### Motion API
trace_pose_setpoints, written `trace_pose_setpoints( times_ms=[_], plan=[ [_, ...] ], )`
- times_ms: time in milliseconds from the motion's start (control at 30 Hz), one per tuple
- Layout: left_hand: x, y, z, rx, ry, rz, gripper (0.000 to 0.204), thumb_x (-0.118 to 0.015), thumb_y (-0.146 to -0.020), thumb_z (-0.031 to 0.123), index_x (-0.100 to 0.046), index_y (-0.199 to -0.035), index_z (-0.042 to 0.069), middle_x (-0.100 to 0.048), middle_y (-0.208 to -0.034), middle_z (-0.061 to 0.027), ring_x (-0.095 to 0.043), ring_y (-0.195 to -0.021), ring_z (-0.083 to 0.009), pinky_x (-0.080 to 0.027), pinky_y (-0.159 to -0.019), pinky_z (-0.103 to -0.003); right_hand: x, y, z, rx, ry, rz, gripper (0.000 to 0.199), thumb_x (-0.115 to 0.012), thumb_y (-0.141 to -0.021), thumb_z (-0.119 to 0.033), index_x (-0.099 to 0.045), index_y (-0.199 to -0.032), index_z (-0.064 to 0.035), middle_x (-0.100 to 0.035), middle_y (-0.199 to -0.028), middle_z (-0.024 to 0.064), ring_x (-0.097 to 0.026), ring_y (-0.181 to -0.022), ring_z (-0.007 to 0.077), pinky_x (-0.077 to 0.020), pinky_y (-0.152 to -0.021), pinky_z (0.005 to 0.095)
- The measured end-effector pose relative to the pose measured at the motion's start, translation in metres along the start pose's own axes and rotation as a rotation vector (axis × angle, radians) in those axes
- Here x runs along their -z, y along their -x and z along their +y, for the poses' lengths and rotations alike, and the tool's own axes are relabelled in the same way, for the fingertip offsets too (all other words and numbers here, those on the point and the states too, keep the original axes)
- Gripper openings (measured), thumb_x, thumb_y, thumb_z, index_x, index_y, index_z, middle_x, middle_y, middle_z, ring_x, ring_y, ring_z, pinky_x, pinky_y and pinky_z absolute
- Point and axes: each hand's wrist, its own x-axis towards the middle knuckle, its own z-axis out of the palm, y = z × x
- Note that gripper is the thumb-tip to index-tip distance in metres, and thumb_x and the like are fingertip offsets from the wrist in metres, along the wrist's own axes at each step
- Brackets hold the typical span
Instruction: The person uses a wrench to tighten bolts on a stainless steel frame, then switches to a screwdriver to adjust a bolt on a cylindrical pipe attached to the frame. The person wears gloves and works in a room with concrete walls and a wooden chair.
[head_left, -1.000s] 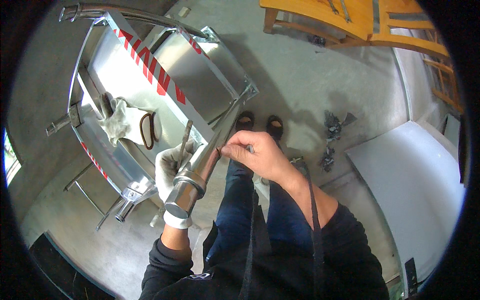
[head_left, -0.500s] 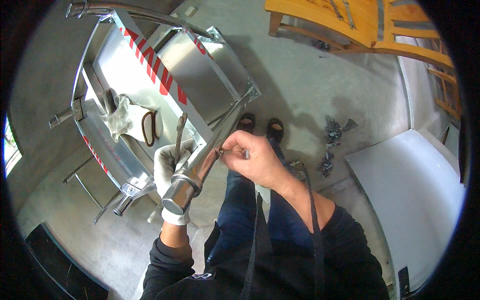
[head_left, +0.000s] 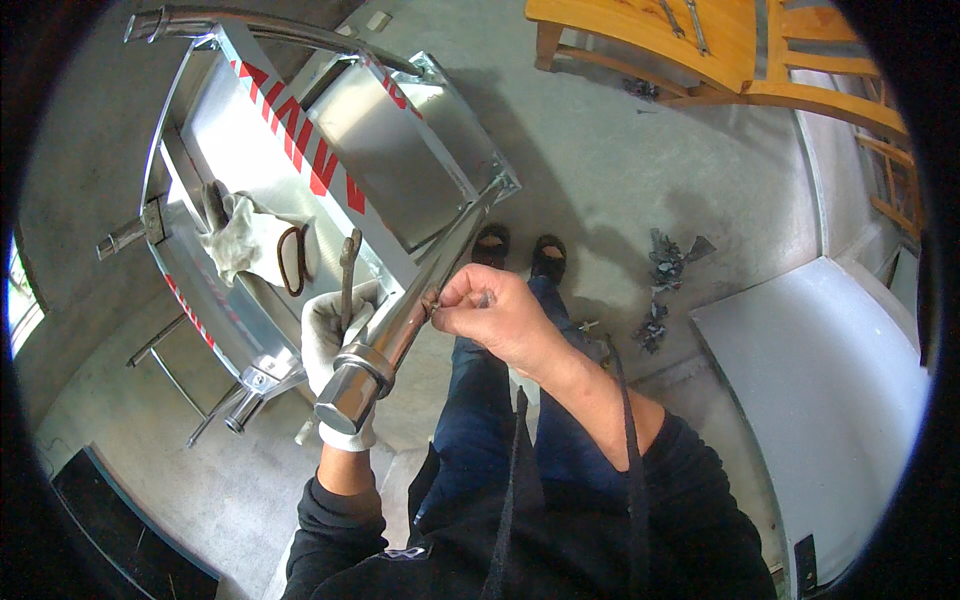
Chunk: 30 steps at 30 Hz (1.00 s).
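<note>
A shiny metal tube (head_left: 412, 312) with a collar and capped end slants along the near edge of a metal frame with shelves (head_left: 375, 160). My left hand (head_left: 325, 335), in a white glove, is behind the tube and closed on a wrench (head_left: 348, 270), whose head sticks up beside the frame's edge. My bare right hand (head_left: 490, 310) pinches a small bolt or nut (head_left: 432, 303) at the tube's right side; its exact shape is hidden by the fingertips. Left of the wrench, an empty white glove (head_left: 255, 240) with a brown cuff lies on the frame's panel.
A wooden chair or bench (head_left: 660, 40) stands at the far right with wrenches on it. Small dark metal parts (head_left: 668, 260) lie scattered on the floor. A pale panel (head_left: 820, 400) is at the right. My shoes (head_left: 548, 258) are beyond the right hand.
The tube's near end and both hands appear slightly further left, and the wrench's head sits a little lower and left. The right hand keeps its pinch at the tube.
</note>
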Motion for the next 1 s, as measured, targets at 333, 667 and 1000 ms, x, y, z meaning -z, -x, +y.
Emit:
trace_pose_setpoints(
  times_ms=[333,667,1000],
  plan=[
    [0.002,0.0,-0.002,-0.052,-0.016,-0.009,0.023,-0.065,-0.086,0.007,-0.049,-0.101,0.002,-0.063,-0.103,-0.0136,-0.06,-0.093,-0.0155,-0.047,-0.086,-0.028,0.002,0.003,-0.012,-0.365,-0.318,-0.05,0.02,-0.067,-0.087,-0.024,-0.061,-0.088,-0.0054,-0.05,-0.066,-0.0047,-0.038,-0.055,0.0027,-0.0266,-0.046,0.0186],
    [-0.003,-0.002,0.0,-0.034,-0.016,0.026,0.017,-0.062,-0.088,0.004,-0.051,-0.1,0.002,-0.064,-0.098,-0.012,-0.06,-0.087,-0.0129,-0.048,-0.081,-0.025,0.006,0.004,-0.013,-0.432,-0.355,-0.075,0.02,-0.067,-0.086,-0.026,-0.06,-0.085,-0.0067,-0.054,-0.07,-0.0047,-0.041,-0.057,0.0007,-0.0268,-0.046,0.017],
    [-0.004,-0.004,0.001,-0.029,-0.017,0.038,0.012,-0.06,-0.089,0.004,-0.051,-0.098,0.002,-0.065,-0.097,-0.0111,-0.06,-0.085,-0.0123,-0.049,-0.079,-0.025,0.008,0.005,-0.013,-0.369,-0.26,-0.024,0.02,-0.065,-0.088,-0.027,-0.062,-0.085,-0.0069,-0.054,-0.073,-0.0046,-0.04,-0.06,0.0017,-0.0285,-0.046,0.0196]
  ],
)
